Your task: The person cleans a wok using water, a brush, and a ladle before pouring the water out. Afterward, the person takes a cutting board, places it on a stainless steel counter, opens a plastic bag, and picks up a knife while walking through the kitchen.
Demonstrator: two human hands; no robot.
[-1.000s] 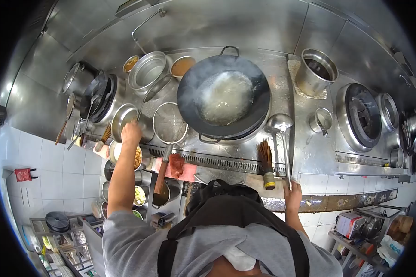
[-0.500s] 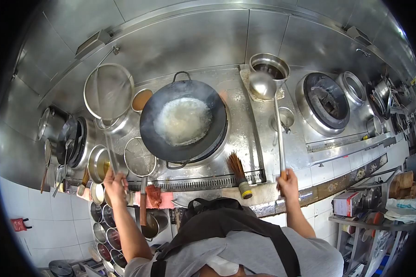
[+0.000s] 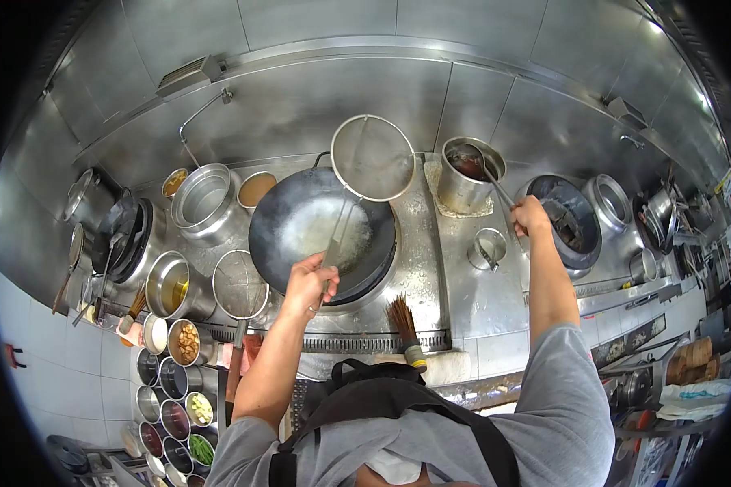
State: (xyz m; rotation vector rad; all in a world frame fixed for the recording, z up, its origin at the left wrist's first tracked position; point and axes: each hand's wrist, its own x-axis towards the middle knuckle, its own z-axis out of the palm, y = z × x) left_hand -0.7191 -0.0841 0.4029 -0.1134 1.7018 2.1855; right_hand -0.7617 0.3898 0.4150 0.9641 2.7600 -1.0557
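My left hand (image 3: 310,282) is closed around the handle of a large round mesh strainer (image 3: 372,154), which is held above the far right rim of the wok (image 3: 272,247). Pale, steaming liquid (image 3: 317,231) lies in the wok. At the right, my right hand (image 3: 529,217) grips the long handle of a ladle (image 3: 502,193). The ladle's bowl reaches into a tall metal pot (image 3: 465,193) of dark liquid, so part of it is hidden.
A smaller strainer (image 3: 240,284) and a pot of yellow oil (image 3: 170,284) sit left of the wok. A bristle brush (image 3: 406,329) lies at the counter's front. Several ingredient containers (image 3: 175,418) stand lower left; a second burner (image 3: 573,223) is at the right.
The large strainer has swung from the left, over a metal pot, to above the wok's far right side. The ladle has gone from above the dark liquid down into its pot.
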